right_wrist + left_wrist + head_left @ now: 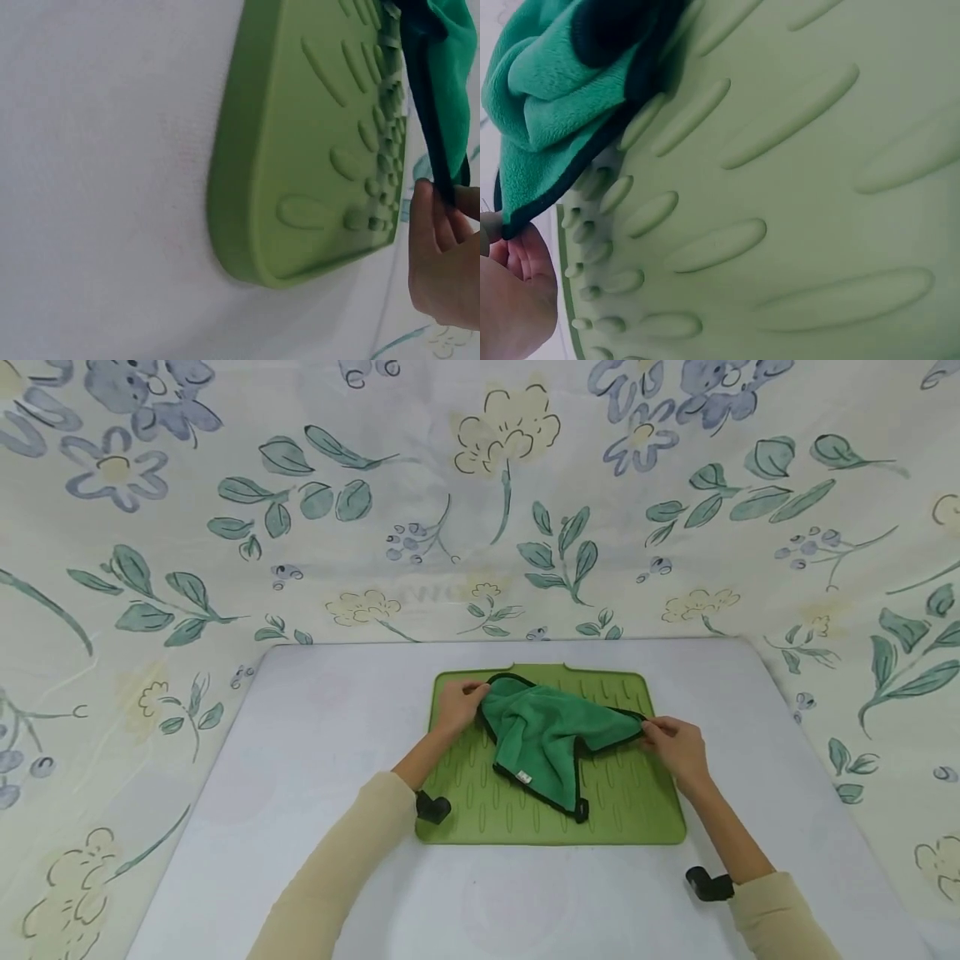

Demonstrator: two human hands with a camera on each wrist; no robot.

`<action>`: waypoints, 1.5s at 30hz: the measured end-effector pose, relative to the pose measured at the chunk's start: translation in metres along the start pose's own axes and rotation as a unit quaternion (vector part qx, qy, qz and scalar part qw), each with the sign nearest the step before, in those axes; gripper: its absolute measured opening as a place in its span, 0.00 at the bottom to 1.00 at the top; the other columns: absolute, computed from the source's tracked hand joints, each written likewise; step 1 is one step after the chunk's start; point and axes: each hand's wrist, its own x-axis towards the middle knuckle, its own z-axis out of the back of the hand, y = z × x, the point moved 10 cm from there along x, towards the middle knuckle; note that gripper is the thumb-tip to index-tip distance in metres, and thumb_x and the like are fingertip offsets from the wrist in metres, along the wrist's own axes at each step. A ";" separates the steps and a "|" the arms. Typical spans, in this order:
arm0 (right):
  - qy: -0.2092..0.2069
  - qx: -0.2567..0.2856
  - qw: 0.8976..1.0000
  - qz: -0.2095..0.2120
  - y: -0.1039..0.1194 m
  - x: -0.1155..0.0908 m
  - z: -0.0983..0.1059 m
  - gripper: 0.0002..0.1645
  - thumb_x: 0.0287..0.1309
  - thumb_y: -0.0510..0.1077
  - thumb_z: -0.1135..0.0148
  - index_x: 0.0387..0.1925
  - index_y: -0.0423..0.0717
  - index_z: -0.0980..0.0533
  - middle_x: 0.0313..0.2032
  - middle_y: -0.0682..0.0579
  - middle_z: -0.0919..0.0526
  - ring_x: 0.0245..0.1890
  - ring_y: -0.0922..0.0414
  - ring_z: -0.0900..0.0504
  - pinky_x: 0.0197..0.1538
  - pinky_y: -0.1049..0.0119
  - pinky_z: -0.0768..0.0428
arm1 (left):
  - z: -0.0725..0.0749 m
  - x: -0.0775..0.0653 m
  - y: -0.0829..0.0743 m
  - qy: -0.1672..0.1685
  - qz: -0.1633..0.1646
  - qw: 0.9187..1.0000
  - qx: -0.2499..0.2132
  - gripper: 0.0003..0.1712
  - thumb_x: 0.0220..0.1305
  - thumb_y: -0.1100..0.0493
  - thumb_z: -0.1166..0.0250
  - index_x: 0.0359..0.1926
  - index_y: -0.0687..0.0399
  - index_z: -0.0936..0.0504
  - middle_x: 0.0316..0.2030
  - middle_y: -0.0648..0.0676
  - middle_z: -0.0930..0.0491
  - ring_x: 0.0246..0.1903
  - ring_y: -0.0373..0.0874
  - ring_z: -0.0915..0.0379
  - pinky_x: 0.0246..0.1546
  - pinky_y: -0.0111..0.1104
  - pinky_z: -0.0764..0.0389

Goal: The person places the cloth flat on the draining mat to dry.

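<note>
The left hand (pixel 459 703) pinches the far-left edge of a green, plush fabric cloth with black trim (pixel 551 722); the right hand (pixel 678 750) pinches its right corner between thumb and fingers. Holding two points well apart seems to keep the far side spread, while the unsupported rest droops nearer in folds, from a small white tag (pixel 524 777) to a black loop (pixel 582 811) on the right. The cloth is over a rectangular, ridged green mat (pixel 461 806), lying flat on a white table (pixel 315 718).
</note>
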 end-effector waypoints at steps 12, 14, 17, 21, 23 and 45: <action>0.014 0.198 0.979 -0.036 0.017 0.006 0.018 0.17 0.73 0.40 0.44 0.53 0.28 0.26 0.30 0.58 0.17 0.32 0.67 0.16 0.45 0.72 0.18 | 0.016 0.001 -0.017 -0.007 -0.005 0.998 -0.059 0.16 0.72 0.58 0.38 0.51 0.67 0.15 0.47 0.62 0.17 0.49 0.53 0.22 0.49 0.42 0.22; 0.008 0.220 0.975 -0.034 0.022 0.008 0.022 0.10 0.72 0.39 0.43 0.46 0.35 0.23 0.30 0.57 0.17 0.31 0.66 0.16 0.44 0.73 0.18 | 0.016 0.001 -0.020 -0.005 -0.006 0.997 -0.072 0.16 0.73 0.58 0.38 0.51 0.66 0.15 0.47 0.62 0.17 0.49 0.53 0.23 0.49 0.42 0.22; 0.007 0.235 0.971 -0.031 0.027 0.009 0.026 0.05 0.71 0.40 0.41 0.41 0.42 0.22 0.30 0.57 0.16 0.32 0.65 0.16 0.43 0.73 0.18 | 0.016 0.000 -0.023 -0.001 -0.004 0.996 -0.086 0.16 0.73 0.57 0.38 0.51 0.66 0.16 0.48 0.62 0.18 0.50 0.53 0.23 0.49 0.41 0.22; 0.034 0.189 0.981 -0.027 0.025 0.005 0.023 0.14 0.71 0.43 0.41 0.49 0.35 0.24 0.31 0.59 0.17 0.34 0.66 0.17 0.46 0.72 0.18 | 0.017 -0.008 -0.021 0.002 0.008 0.995 -0.101 0.17 0.73 0.58 0.38 0.52 0.67 0.16 0.48 0.63 0.18 0.47 0.52 0.23 0.50 0.44 0.22; 0.058 0.144 0.988 -0.020 0.022 0.001 0.018 0.22 0.72 0.45 0.42 0.55 0.28 0.27 0.34 0.60 0.17 0.36 0.67 0.18 0.48 0.70 0.19 | 0.016 -0.014 -0.017 0.009 0.018 0.993 -0.113 0.17 0.73 0.58 0.38 0.52 0.68 0.17 0.47 0.63 0.18 0.44 0.50 0.23 0.50 0.47 0.22; 0.114 0.008 0.993 -0.014 -0.006 -0.023 -0.019 0.28 0.72 0.47 0.41 0.58 0.25 0.28 0.42 0.48 0.16 0.41 0.57 0.17 0.51 0.64 0.21 | 0.014 -0.059 0.026 0.063 0.078 0.982 -0.163 0.17 0.72 0.57 0.37 0.52 0.68 0.18 0.41 0.56 0.17 0.37 0.43 0.22 0.50 0.42 0.20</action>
